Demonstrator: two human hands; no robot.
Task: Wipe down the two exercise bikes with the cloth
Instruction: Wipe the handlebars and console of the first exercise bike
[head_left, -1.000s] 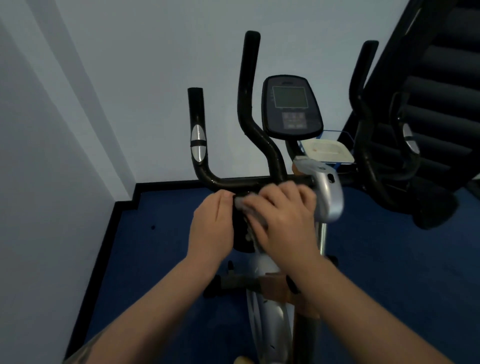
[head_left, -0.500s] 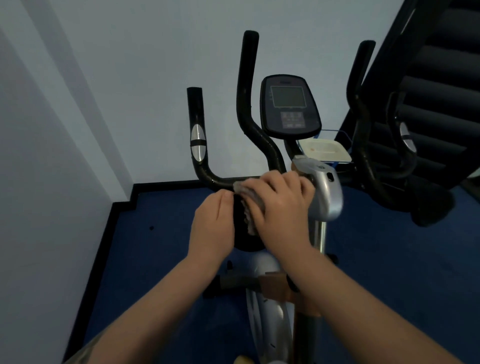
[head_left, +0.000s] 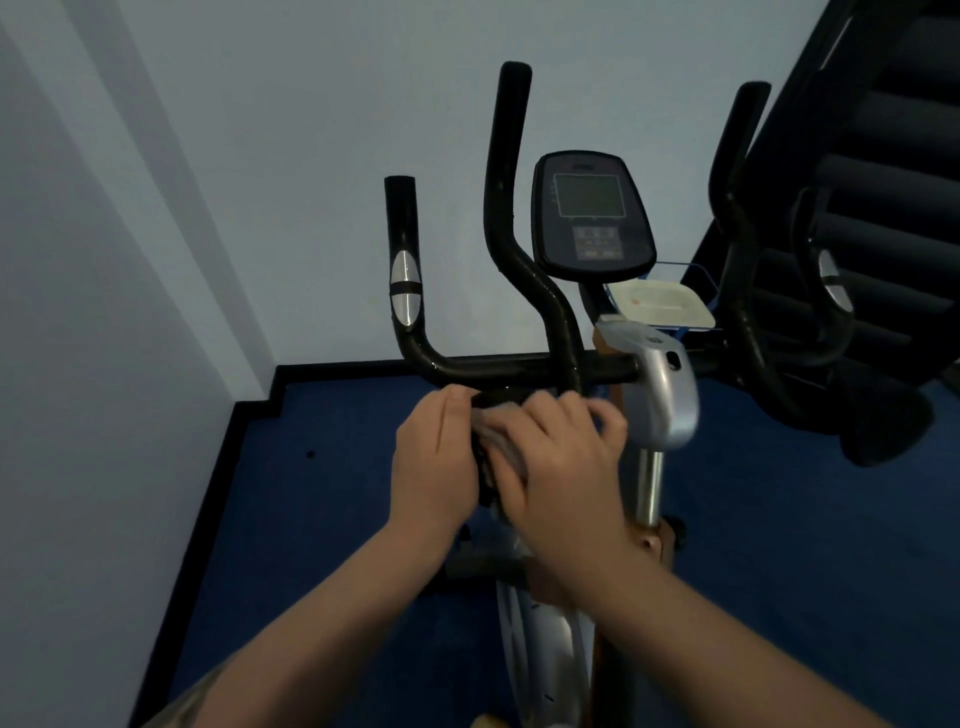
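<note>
Head camera view, looking down at a person's two bare forearms reaching forward over a blue floor (head_left: 779, 545), with pale walls (head_left: 260, 156) beyond and to the left of the hands. An exercise bike (head_left: 660, 395) stands directly ahead, its black handlebar (head_left: 498, 369) running crosswise just above both hands, with upright grips rising from it. A console (head_left: 589, 218) with a dark screen sits above and slightly right of the hands. Dark stairs (head_left: 883, 182) rise at far right. A second bike is not clearly identifiable.

Both hands meet at a black part hanging just below the handlebar. The left hand (head_left: 436, 462) curls around its left side, steadying it. The right hand (head_left: 561, 467) presses a grey cloth (head_left: 498, 441) against it, fingers bent over the bunched fabric.

Compared with half a second ago, the right hand has slid downward, from up at the bar. This looks like a wiping stroke in progress, with most of the bike probably left to clean.
</note>
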